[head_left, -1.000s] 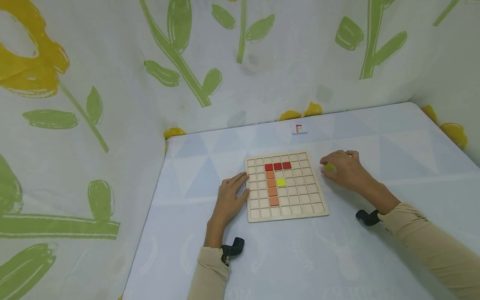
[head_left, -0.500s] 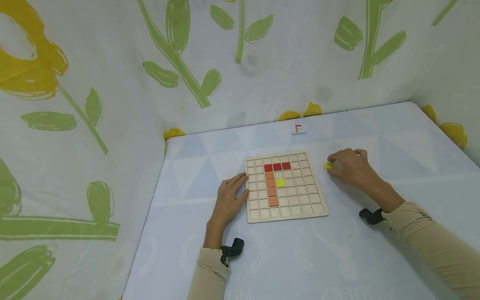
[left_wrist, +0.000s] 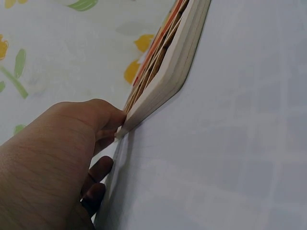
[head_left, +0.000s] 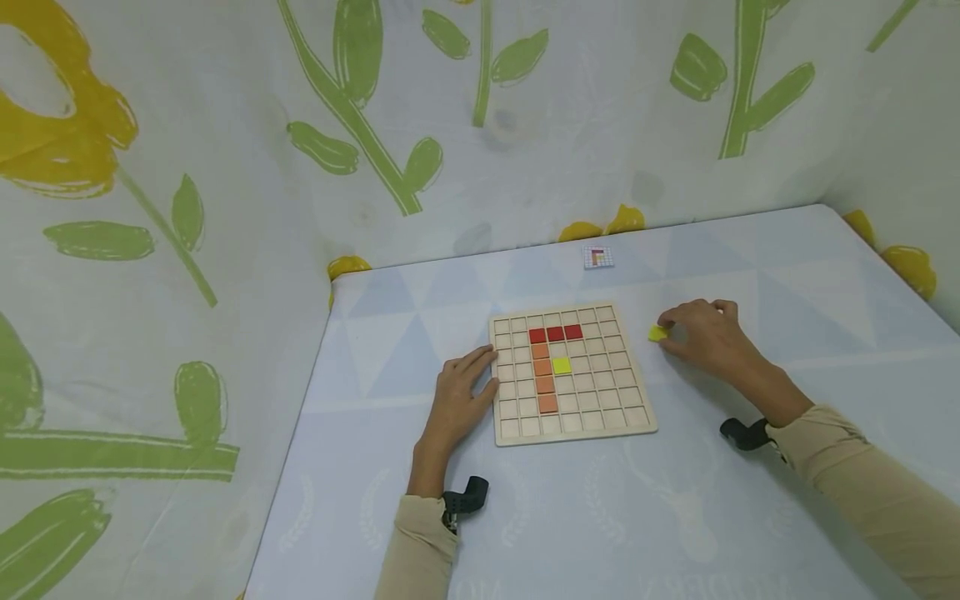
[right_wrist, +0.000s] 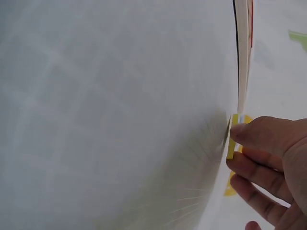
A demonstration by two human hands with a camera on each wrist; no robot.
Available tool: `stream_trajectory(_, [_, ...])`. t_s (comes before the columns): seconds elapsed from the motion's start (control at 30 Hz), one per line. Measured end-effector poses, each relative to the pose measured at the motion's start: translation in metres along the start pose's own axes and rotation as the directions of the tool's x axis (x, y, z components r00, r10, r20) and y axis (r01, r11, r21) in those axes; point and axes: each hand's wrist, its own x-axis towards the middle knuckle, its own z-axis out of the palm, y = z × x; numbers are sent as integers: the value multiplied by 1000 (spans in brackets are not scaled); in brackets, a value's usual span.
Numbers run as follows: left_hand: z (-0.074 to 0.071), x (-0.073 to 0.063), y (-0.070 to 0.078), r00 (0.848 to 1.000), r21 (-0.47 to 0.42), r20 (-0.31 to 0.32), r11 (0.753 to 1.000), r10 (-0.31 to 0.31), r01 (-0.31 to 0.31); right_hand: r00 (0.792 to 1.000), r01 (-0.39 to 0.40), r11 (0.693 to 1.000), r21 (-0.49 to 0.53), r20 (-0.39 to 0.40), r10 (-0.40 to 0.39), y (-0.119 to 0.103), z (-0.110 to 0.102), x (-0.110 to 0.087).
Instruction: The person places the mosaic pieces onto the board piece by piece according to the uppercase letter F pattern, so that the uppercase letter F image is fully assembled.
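Observation:
A wooden grid board (head_left: 609,400) lies on the table with three red tiles (head_left: 555,333), a column of several orange tiles (head_left: 543,367) and one yellow tile (head_left: 561,365) in its cells. At the board's left edge, my left hand (head_left: 455,398) rests its fingertips and thumb against the wood. To the right of the board, my right hand (head_left: 705,335) pinches a second yellow tile (head_left: 657,333) between thumb and forefinger. The right wrist view shows that held yellow tile (right_wrist: 232,136) edge-on, close to the table surface.
Behind the board, near the table's far edge, lies a small pattern card (head_left: 597,257) showing a similar coloured grid. A curtain (head_left: 525,167) printed with flowers and leaves rises beyond the far and left table edges.
My right hand has shifted slightly right, away from the board. The yellow tile in it now shows more beyond the fingertips. My left hand and the board stay in place.

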Motion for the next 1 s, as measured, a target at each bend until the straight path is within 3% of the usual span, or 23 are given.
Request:
stream_trajectory(0.53, [0, -1, -1, 1000, 2, -7, 1000, 13, -13, 992, 124, 991, 43, -25, -123, -14, -4, 0])
stream_trajectory(1.0, [0, 0, -1, 1000, -5, 9, 1000, -2, 2, 989, 142, 987, 73, 32, -144, -35, 1, 1])
